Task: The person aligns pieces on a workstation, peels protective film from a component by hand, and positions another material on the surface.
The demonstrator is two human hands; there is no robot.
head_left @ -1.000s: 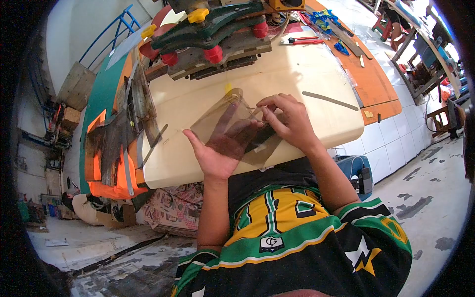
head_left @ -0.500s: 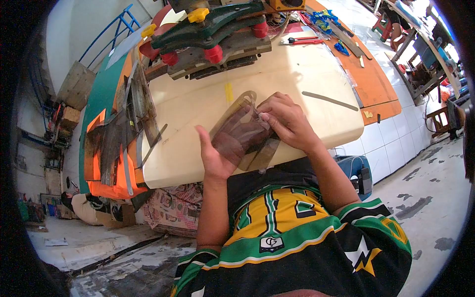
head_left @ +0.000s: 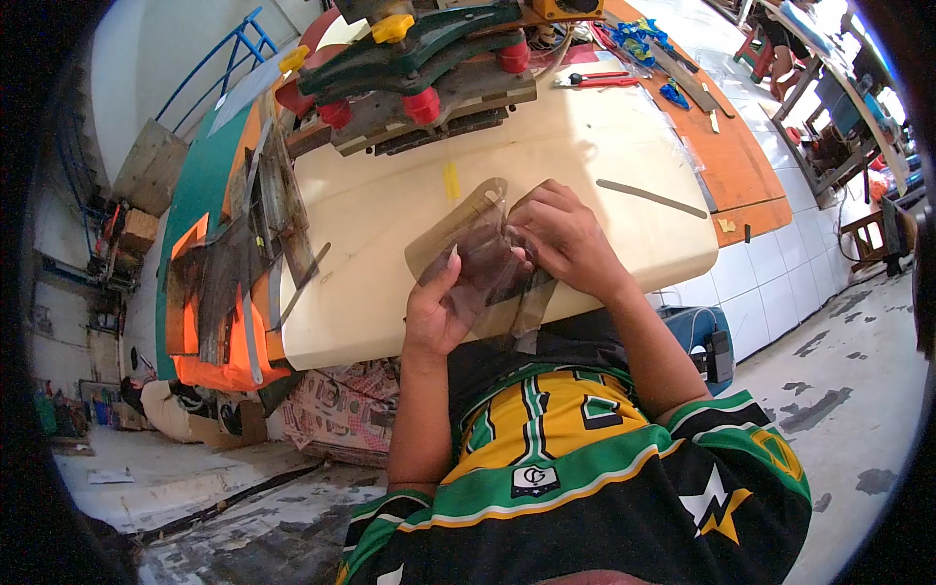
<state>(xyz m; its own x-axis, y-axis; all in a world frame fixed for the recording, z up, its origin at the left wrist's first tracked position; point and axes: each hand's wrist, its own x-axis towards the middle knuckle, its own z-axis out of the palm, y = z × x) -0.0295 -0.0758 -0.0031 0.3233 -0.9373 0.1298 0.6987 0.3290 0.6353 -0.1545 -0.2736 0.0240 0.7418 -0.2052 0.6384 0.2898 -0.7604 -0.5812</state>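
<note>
A smoky, see-through plastic sheet (head_left: 445, 236) with a rounded upper end and a slot-like opening is held above the cream work surface. My left hand (head_left: 436, 314) has it from the lower left, thumb in front and fingers showing dimly through the plastic. At its right edge, my right hand (head_left: 564, 234) is closed in a pinch, fingertips near the left fingers. A narrower smoky flap (head_left: 531, 310) hangs below my right hand toward my lap. Exactly how the layers join is hard to make out.
Ahead stands a press-like machine (head_left: 419, 68) with red and yellow knobs. The cream surface (head_left: 361, 253) carries a thin dark strip (head_left: 651, 198) at right. Red-handled cutters (head_left: 597, 80) lie behind. Dark sheet scraps (head_left: 219, 283) pile at left, over orange material (head_left: 258, 346).
My left thumb has folded inward over the plastic, and the left fingers have curled. The sheet has tilted and spread wider at its left side. My right hand has hardly moved.
</note>
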